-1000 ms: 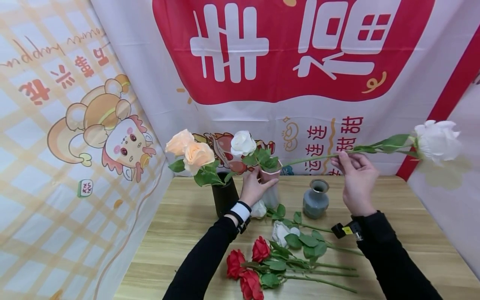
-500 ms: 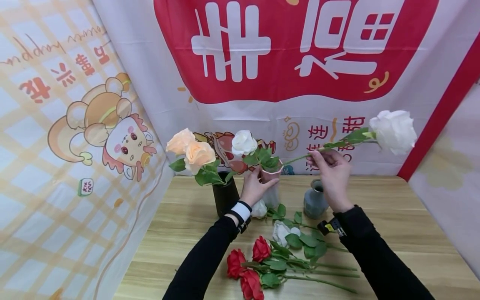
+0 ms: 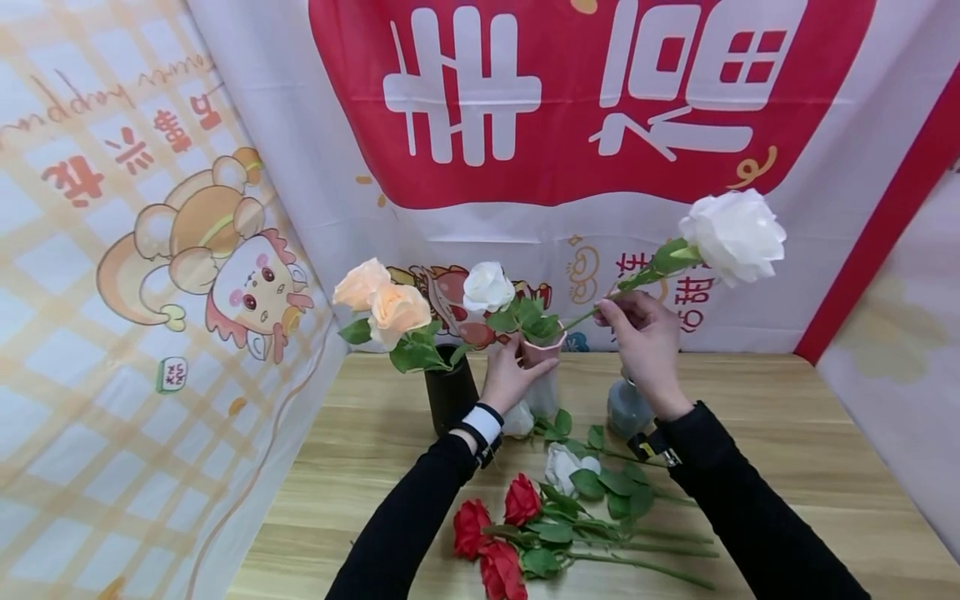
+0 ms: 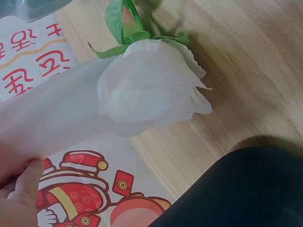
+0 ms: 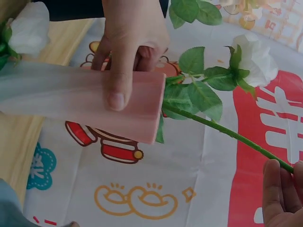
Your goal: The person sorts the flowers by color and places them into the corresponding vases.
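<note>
My left hand (image 3: 513, 375) grips the pink-and-white vase (image 5: 137, 106) near its rim, thumb on one side. A white rose (image 3: 487, 286) with green leaves stands in that vase. My right hand (image 3: 647, 342) pinches the green stem of another white rose (image 3: 735, 236), its bloom up to the right. In the right wrist view this stem (image 5: 222, 129) slants into the vase mouth, and its lower end is hidden inside. A white rose lying on the table (image 4: 147, 90) shows beside the vase base in the left wrist view.
Left of the vase, a black vase (image 3: 450, 392) holds peach roses (image 3: 397, 312). A blue-grey vase (image 3: 628, 410) stands under my right hand. In front lie white roses (image 3: 562, 468) and red roses (image 3: 501, 567) on the wooden table (image 3: 315, 508). A printed cloth hangs behind.
My right hand has moved left toward the vase, bringing the white rose with it. The stem stands steeper and more of it is inside the vase. My left hand keeps its place.
</note>
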Motion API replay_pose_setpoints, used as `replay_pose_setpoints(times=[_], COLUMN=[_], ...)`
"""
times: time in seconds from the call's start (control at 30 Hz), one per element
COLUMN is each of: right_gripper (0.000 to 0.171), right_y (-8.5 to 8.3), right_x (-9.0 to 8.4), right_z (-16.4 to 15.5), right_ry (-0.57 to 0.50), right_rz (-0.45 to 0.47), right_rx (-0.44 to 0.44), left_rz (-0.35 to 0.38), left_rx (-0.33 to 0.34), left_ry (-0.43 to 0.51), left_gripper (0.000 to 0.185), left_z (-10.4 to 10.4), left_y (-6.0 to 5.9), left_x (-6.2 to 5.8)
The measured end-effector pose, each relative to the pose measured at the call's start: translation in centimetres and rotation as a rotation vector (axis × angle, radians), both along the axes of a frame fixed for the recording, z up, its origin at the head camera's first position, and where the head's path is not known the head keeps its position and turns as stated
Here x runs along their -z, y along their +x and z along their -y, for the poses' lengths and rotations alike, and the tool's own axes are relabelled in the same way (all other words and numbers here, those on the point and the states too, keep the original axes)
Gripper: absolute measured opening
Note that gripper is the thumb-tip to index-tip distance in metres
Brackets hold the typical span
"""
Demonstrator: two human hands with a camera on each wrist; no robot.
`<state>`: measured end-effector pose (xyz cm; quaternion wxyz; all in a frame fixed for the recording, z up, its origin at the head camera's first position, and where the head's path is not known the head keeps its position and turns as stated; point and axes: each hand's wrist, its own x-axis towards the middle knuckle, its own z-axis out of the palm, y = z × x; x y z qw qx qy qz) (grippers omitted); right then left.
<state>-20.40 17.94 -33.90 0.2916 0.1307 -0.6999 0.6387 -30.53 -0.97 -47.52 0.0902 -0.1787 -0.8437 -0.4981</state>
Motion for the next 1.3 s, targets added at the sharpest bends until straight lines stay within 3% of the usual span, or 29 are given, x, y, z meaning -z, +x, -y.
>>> replay_pose_setpoints(times=[0.17,0.4,0.67,0.87,1.1,1.3], right_gripper=[0.017,0.01,0.008,0.006,0.005,0.013], right_y=[-1.7,-3.8,-4.8,-5.2,-6.0,-6.8], right_x=[2.0,4.7,5.9,6.7,7.3,7.6], right_z=[0.6,2.1,3.9,4.7,4.9,4.9], right_ry=[0.028,0.201,0.342,0.435,0.491,0.512], right_rz=[-0.011,-0.059,-0.05,-0.119,-0.153,-0.169], right_rx=[-0.005,0.045,0.09,0.103,0.144,0.192], left_rz=[0.003,-0.003,-0.061,-0.154,-0.119,-0.159], left_rx=[0.004,0.006,-0.003,-0.04,-0.062,-0.061], left_ry=[0.004,0.005,-0.026,-0.136,-0.171,-0.177], left_gripper=[0.068,0.067,0.048,0.037,0.037,0.042], left_z=[0.1,0.1,0.3,0.3,0.2,0.3], left_y=[-0.1,0.0,-0.4,-0.5,-0.1,-0.5], left_x=[0.0,0.0,0.3,0.4,0.2,0.5])
